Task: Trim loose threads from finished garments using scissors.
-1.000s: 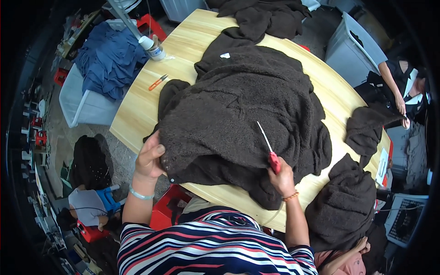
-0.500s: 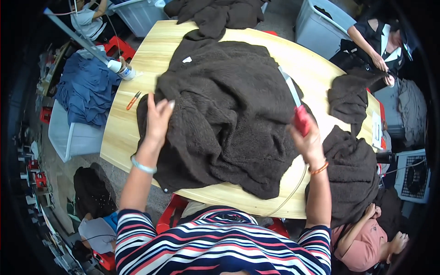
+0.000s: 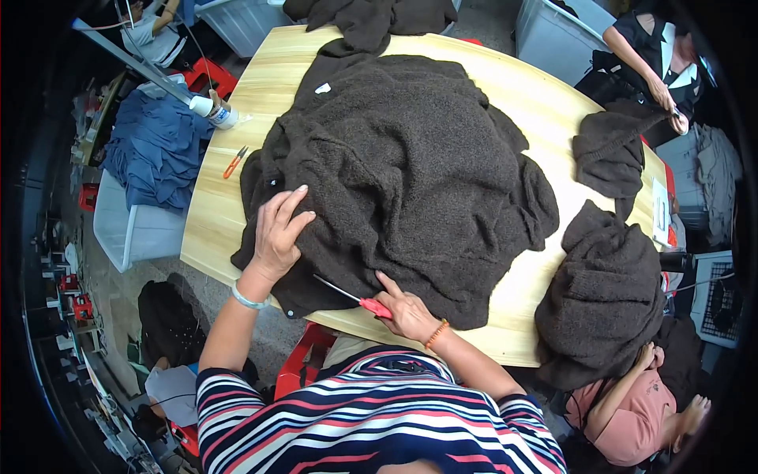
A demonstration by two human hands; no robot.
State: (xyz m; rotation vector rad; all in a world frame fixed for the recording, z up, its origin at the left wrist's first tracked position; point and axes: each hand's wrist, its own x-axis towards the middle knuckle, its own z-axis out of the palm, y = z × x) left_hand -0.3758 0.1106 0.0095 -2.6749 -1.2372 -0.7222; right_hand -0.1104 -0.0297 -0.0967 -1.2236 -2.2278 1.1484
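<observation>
A large dark brown fleece garment (image 3: 410,174) lies spread over the middle of a pale wooden table (image 3: 545,95), filling most of the centre of the frame and rumpled into folds. The left hand (image 3: 278,237) rests flat on the garment's lower left part, fingers spread and released, pressing the cloth down; a light bracelet (image 3: 249,299) circles that wrist. The right hand (image 3: 407,312), at lower centre, grasps the red handle of a thin-bladed snipper (image 3: 351,295), whose metal tip points toward the left, lying on the garment's near edge just beside the left hand; an orange bead band (image 3: 435,334) sits on that wrist. Another orange-handled tool (image 3: 234,162) lies on bare table at the left of the garment, near a white bottle (image 3: 212,110) at the table's upper left corner. A second brown garment (image 3: 608,150) lies at the right of the table, a third (image 3: 604,296) hangs over the lower right edge, and more brown cloth (image 3: 371,16) sits at the top. Blue fabric (image 3: 154,150) fills a bin at the left. Another person's hands (image 3: 667,99) work at the upper right.
</observation>
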